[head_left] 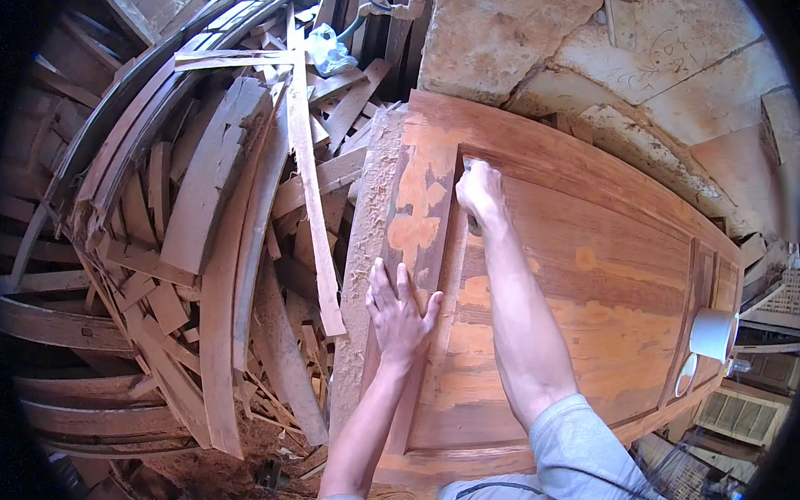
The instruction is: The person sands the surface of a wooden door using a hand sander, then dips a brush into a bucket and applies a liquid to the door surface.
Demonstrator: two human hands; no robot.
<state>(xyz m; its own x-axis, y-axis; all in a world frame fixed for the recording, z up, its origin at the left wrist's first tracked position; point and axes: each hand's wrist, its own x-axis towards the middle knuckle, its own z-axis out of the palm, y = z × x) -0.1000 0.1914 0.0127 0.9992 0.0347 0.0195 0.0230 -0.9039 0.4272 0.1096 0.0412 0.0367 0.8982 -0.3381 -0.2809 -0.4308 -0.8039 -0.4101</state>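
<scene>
Watching from my remote view, I have the wooden door [584, 221] lying flat across 2 to 5 o'clock, under both hands. My right hand [480, 192] is curled tight around a small object [475, 227], mostly hidden in the fist, just inside the recessed panel's upper-left corner. From that hand, raised frame edges close in at 12 and 9 o'clock, while panel surface with orange patches gives room from 3 to 6. My left hand [401, 319] lies palm down, fingers spread, on the door's left frame, at 6 o'clock in the view. Just outside that edge runs a crumb-covered strip [382, 176]. Scrap wood [213, 182] crowds 9 to 11 o'clock; stone slabs [516, 34] border 1 o'clock. Toward 4 o'clock, a white container [713, 333] and white lid [685, 375] sit near the door's far end.
</scene>
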